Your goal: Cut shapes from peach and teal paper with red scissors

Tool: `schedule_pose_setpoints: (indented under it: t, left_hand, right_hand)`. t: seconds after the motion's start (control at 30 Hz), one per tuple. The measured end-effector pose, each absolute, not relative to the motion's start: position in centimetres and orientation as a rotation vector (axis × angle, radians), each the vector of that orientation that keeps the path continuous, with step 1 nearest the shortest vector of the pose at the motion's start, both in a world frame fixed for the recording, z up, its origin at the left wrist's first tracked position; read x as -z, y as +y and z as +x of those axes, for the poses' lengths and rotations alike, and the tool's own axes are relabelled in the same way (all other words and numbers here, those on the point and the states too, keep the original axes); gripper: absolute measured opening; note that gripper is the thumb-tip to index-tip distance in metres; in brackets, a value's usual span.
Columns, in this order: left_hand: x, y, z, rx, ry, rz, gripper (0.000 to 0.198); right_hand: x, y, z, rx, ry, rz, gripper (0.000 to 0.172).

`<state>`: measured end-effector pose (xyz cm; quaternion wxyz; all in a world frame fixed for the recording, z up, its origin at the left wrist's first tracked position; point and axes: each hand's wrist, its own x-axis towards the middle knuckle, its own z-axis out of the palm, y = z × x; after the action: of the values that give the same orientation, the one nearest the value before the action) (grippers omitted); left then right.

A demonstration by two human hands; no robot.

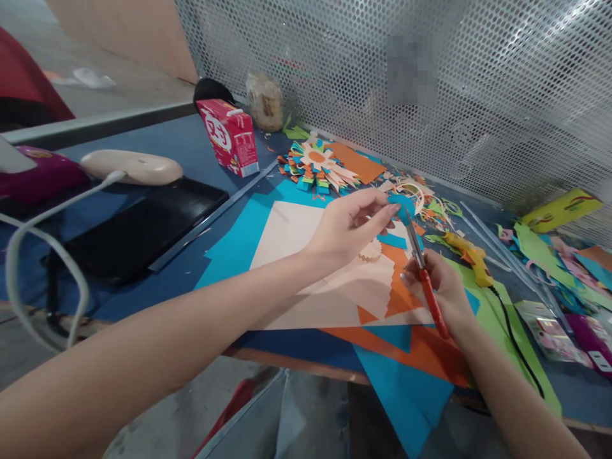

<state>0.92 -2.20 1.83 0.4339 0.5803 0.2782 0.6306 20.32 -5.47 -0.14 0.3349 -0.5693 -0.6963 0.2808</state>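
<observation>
Pinched in the fingers of my left hand (354, 223) is a small piece of blue paper (403, 207). My right hand (442, 287) grips red-handled scissors (433, 303), whose blades reach up to the blue piece. Whether the blades are apart or together is hard to make out. Below my hands, a large pale sheet (282, 255) lies on blue paper (229, 255). A small scalloped pale cutout (370, 250) rests there, beside zigzag-edged pale and orange paper (406, 296). Behind my left hand sits a layered paper flower (315, 158) in orange, blue, green and pale paper.
A yellow glue gun (471, 258) with a black cord lies right of the scissors, near green paper (521, 338). Paper scraps (559, 261) pile at far right. A pink carton (228, 137), black phone (148, 226) and white cable (14, 255) are left. Perforated metal (335, 64) stands behind.
</observation>
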Motion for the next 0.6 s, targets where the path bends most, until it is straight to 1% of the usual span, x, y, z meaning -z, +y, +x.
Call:
schedule_pose_setpoints:
  t: [0.13, 0.33, 0.43, 0.6]
  left_hand:
    - [-1.80, -2.38, 1.04, -1.577, 0.708, 1.449, 0.014]
    - [-1.59, -2.65, 0.95, -1.561, 0.766, 1.591, 0.016]
    - [-1.63, -2.73, 0.98, -1.569, 0.730, 1.549, 0.012]
    - [-2.09, -2.97, 1.15, -1.515, 0.648, 1.377, 0.011]
  right_hand:
    - [0.14, -5.50, 20.34, -0.776, -1.796, -1.458, 0.035]
    - [0.26, -5.37, 20.40, -0.845, -1.717, -1.480, 0.035]
    - [0.04, -5.43, 20.30, -0.859, -1.688, -1.461, 0.033]
    - [-0.53, -5.76, 20.00, -0.857, -1.721, -1.429, 0.035]
